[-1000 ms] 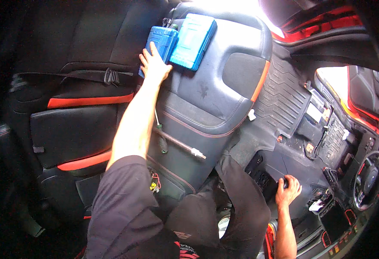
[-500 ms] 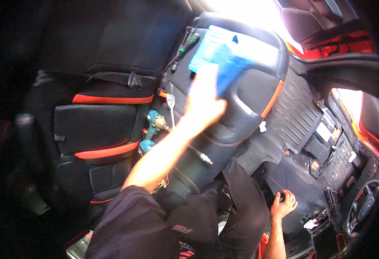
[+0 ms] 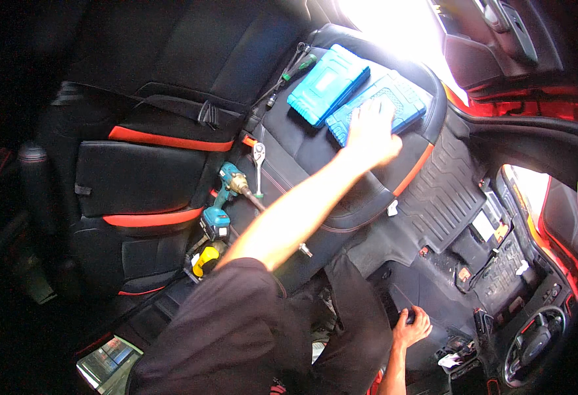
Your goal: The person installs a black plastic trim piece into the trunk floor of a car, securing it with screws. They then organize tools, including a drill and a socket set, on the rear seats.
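My left hand [image 3: 372, 135], partly washed out by glare, grips the near side of a blue plastic case [image 3: 404, 105] on the dark seat [image 3: 295, 141], fingers over its top. A second blue case [image 3: 325, 85] lies close to its left. My right hand [image 3: 415, 328], lower right, is closed round a small dark rounded thing [image 3: 410, 317], like a knob; its kind is mostly hidden. Left of my left forearm are a teal impact driver [image 3: 226, 194] with a long extension and a ratchet [image 3: 258, 161].
A green-handled tool [image 3: 300, 68] lies by the seat's far left edge. A yellow object [image 3: 205, 261] sits below the driver. The rubber floor mat [image 3: 437, 194], exposed floor parts and steering wheel [image 3: 537, 345] are to the right. A screen [image 3: 109, 362] glows at the lower left.
My left hand has moved right with the blurred blue case, which now lies apart from the other one. The yellow object has come into view. My right hand keeps its hold.
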The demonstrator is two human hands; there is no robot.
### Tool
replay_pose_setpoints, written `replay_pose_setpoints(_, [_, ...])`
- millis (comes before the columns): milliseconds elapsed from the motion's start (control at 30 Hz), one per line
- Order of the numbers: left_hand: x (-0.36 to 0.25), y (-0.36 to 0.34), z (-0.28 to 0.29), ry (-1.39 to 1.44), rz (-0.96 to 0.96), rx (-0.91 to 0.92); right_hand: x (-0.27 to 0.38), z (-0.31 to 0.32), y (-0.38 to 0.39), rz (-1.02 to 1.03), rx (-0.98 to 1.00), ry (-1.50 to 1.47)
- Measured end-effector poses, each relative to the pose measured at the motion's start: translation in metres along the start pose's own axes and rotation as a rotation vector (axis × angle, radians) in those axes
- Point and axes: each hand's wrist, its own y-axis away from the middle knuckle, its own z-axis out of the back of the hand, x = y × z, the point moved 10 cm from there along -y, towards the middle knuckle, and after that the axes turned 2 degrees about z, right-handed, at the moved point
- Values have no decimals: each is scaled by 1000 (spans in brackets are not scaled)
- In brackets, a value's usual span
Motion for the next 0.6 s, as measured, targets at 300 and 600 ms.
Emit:
replay_pose_setpoints(300, [311, -79, 57, -130, 499, -79, 199, 53, -188, 418, -164, -736])
replay_pose_setpoints(600, [327, -84, 21, 213, 621, -63, 367, 39, -305, 413, -320, -817])
